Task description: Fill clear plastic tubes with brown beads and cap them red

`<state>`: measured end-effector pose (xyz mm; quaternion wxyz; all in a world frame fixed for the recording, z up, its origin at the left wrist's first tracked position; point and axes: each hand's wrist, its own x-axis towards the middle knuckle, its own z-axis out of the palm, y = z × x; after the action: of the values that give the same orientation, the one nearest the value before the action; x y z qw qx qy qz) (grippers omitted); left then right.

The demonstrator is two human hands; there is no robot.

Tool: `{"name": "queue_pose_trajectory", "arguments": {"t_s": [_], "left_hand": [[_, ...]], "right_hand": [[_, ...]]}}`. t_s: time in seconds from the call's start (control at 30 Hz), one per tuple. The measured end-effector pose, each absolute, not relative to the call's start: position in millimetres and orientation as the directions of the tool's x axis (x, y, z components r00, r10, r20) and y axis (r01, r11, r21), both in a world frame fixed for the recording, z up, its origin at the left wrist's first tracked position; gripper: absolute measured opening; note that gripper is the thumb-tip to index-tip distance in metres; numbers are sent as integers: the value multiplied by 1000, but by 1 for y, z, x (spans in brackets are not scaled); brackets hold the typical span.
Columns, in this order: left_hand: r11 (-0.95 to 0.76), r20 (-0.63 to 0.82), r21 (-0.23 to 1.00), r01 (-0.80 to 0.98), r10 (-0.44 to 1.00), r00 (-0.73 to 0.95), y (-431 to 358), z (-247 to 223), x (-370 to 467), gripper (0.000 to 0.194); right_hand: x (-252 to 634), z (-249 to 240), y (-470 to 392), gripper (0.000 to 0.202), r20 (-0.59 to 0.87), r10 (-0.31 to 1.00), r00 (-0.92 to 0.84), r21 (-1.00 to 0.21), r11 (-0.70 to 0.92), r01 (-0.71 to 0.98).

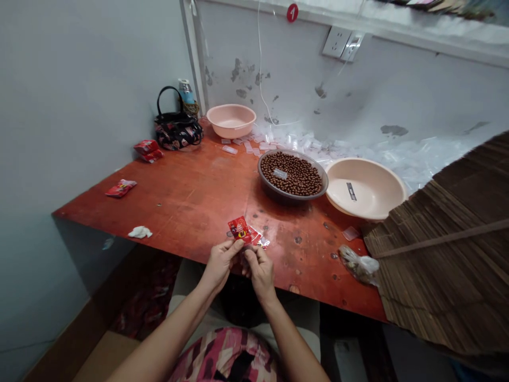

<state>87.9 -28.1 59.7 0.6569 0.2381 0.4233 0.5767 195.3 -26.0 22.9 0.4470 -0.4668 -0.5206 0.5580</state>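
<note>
1. We note a red packet (238, 228) held just above the table (191, 196), near its front edge.
2. Our left hand (220, 262) pinches its lower edge, thumb on top.
3. Our right hand (259, 268) is curled closely beside it; we cannot tell what it grips.
4. Beyond, we record a dark bowl (278, 193) of brown balls (302, 179), a pale basin (374, 185) just right of it.

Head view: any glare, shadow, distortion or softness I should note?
In the head view, whitish glare hazes the clear plastic pieces by the wall; a faint sheen lies on the red tabletop, deep shadow beneath it; the scene looks stretched toward the edges, and fine print on the held red packet is unreadable.
</note>
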Motion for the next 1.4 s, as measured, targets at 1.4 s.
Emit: {"name": "queue_pose_trajectory", "arguments": {"t_s": [1.4], "left_hand": [[289, -403, 775, -562, 911, -87, -31, 41, 81, 23]], "right_hand": [[199, 22, -30, 29, -243, 949, -200, -858, -306, -413]]}}
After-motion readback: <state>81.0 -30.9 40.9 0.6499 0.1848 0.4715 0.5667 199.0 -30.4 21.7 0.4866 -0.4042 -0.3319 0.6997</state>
